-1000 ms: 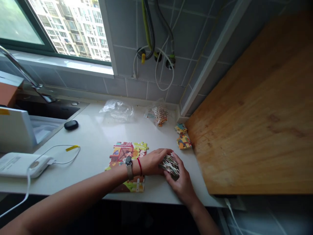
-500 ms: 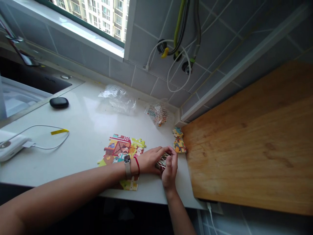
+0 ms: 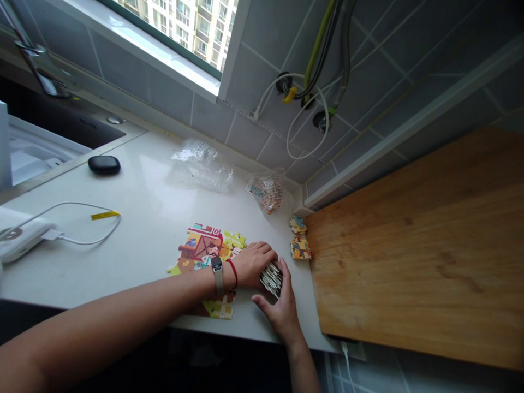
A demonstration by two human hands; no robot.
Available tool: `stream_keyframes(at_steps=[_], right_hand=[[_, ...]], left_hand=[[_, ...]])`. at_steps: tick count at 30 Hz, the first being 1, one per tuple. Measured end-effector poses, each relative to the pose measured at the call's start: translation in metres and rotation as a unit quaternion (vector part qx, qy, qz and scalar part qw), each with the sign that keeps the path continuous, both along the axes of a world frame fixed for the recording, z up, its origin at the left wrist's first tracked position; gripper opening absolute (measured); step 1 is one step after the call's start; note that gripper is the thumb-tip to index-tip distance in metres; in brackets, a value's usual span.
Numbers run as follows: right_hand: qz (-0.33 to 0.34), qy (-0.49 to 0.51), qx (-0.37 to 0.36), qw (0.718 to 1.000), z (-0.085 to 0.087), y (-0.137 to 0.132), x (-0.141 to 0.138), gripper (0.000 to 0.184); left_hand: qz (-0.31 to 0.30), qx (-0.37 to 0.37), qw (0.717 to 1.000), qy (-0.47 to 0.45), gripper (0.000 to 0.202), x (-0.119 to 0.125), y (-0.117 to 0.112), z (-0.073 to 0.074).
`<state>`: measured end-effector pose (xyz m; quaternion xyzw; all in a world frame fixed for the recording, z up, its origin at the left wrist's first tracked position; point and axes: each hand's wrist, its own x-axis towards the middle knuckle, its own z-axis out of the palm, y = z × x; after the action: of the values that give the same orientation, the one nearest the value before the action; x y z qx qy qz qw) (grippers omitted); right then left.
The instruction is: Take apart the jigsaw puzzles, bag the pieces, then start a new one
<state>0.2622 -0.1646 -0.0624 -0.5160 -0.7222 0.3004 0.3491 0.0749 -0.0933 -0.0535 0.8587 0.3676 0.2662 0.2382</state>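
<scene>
A stack of jigsaw pieces (image 3: pixel 271 279) stands on edge on the white counter (image 3: pixel 155 218), held between both hands. My left hand (image 3: pixel 254 263), with a watch and a red string on its wrist, curls round the stack's left side. My right hand (image 3: pixel 281 309) presses against the stack's right and near side. Under my left forearm lies a partly assembled colourful puzzle (image 3: pixel 204 252). Two small joined groups of pieces (image 3: pixel 300 246) lie just right of the hands, by the wooden board (image 3: pixel 417 245).
A clear bag of puzzle pieces (image 3: pixel 267 191) and an empty plastic bag (image 3: pixel 201 162) lie near the tiled wall. A black case (image 3: pixel 103 164), a white device with a cable (image 3: pixel 24 234) and a sink (image 3: pixel 36 147) sit to the left. Hoses hang from the wall.
My right hand has dropped from the top of the stack to its near right side, and the stack now stands more upright. The camera tilted further right and down.
</scene>
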Motion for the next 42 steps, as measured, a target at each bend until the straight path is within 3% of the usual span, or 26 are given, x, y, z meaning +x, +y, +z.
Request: stream_keyframes(at_steps=[3, 7, 13, 19, 24, 29, 34, 38, 42], right_hand=[[-0.014, -0.022, 0.024, 0.999, 0.004, 0.004, -0.001, 0.069], [-0.008, -0.002, 0.014, 1.000, 0.008, 0.013, 0.003, 0.052], [-0.023, 0.047, -0.043, 0.998, 0.004, 0.030, 0.009, 0.069], [-0.005, -0.003, -0.049, 0.999, 0.003, 0.035, 0.006, 0.082], [0.001, -0.005, -0.027, 1.000, 0.002, 0.027, 0.006, 0.074], [-0.025, 0.015, -0.002, 1.000, 0.000, 0.024, 0.005, 0.081], [-0.006, 0.008, 0.037, 0.999, 0.005, 0.026, 0.001, 0.072], [0.027, 0.003, 0.053, 0.998, 0.009, 0.028, -0.001, 0.059], [0.012, 0.007, 0.042, 0.999, 0.008, 0.028, 0.000, 0.054]], left_hand=[[-0.004, 0.001, 1.000, -0.011, 0.054, 0.000, 0.001, -0.002], [-0.023, -0.024, 0.998, -0.060, 0.076, -0.002, 0.002, -0.008], [-0.022, -0.055, 0.996, -0.072, 0.099, -0.004, 0.004, -0.010], [-0.038, -0.031, 0.996, -0.069, 0.113, -0.003, 0.004, -0.014], [-0.050, -0.020, 0.997, -0.055, 0.117, -0.002, 0.001, -0.013], [-0.074, -0.023, 0.994, -0.080, 0.126, -0.003, 0.001, -0.012], [-0.086, -0.047, 0.978, -0.182, 0.143, -0.006, 0.005, -0.011], [-0.095, -0.075, 0.970, -0.209, 0.144, -0.004, 0.005, -0.013], [-0.092, -0.082, 0.975, -0.186, 0.138, -0.002, 0.002, -0.011]])
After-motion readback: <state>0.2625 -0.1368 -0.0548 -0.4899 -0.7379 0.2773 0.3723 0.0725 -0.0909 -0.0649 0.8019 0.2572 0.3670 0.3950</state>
